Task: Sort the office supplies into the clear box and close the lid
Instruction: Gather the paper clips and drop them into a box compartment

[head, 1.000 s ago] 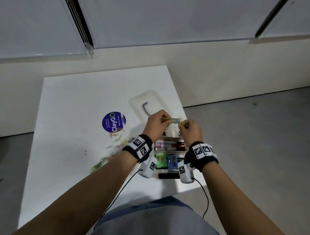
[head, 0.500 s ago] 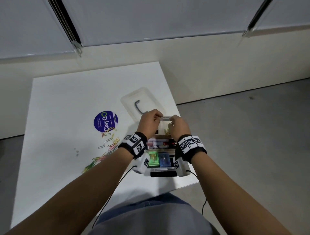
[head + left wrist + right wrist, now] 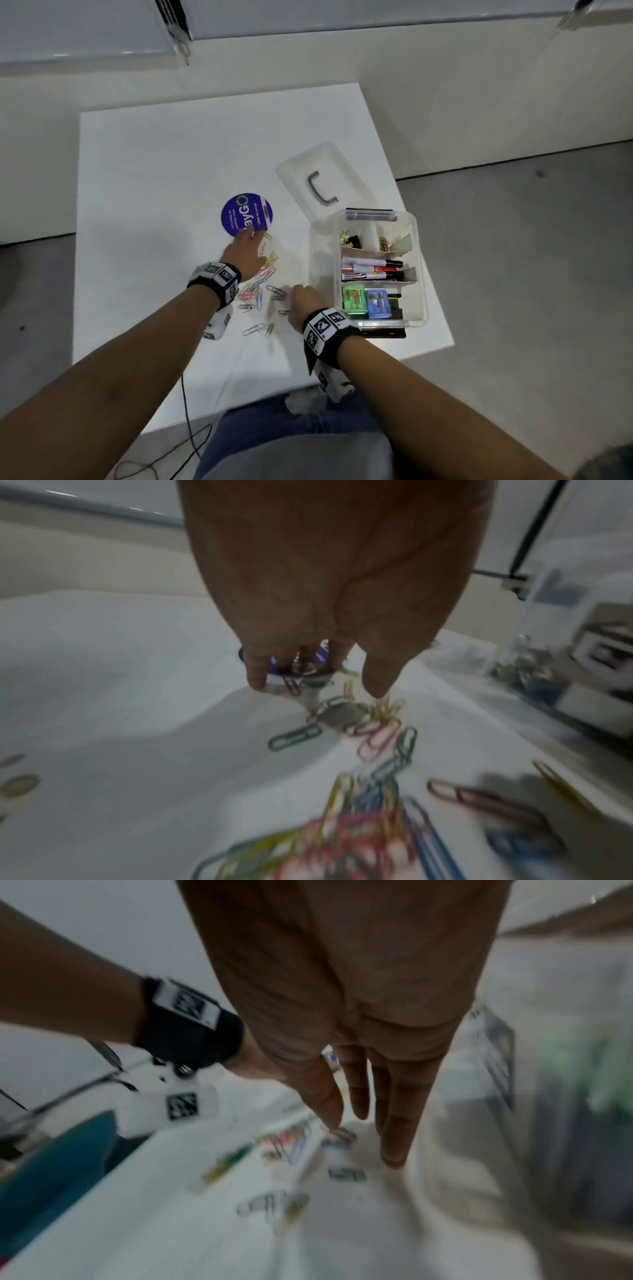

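Several coloured paper clips [image 3: 263, 284] lie scattered on the white table [image 3: 144, 178], left of the clear box [image 3: 317, 260]. The box stands open with binder clips [image 3: 349, 240], markers [image 3: 371, 269] and a green case [image 3: 354, 299] and a blue case [image 3: 378, 303] in its compartments. My left hand [image 3: 251, 236] reaches over the far clips, and its straight fingertips [image 3: 257, 683] touch clips [image 3: 377, 737] at the edge of a purple sticker. My right hand [image 3: 298, 289] hovers flat over the near clips, its fingers [image 3: 394, 1123] straight and holding nothing.
The clear lid [image 3: 325, 185] with a grey handle lies flat behind the box. A round purple sticker [image 3: 246, 214] sits on the table beyond the clips. A flat black item [image 3: 383, 332] lies at the box's near side, close to the table's front right edge.
Both hands left the box's far compartment, where they held clips together, and moved left and down onto the loose clips on the table.
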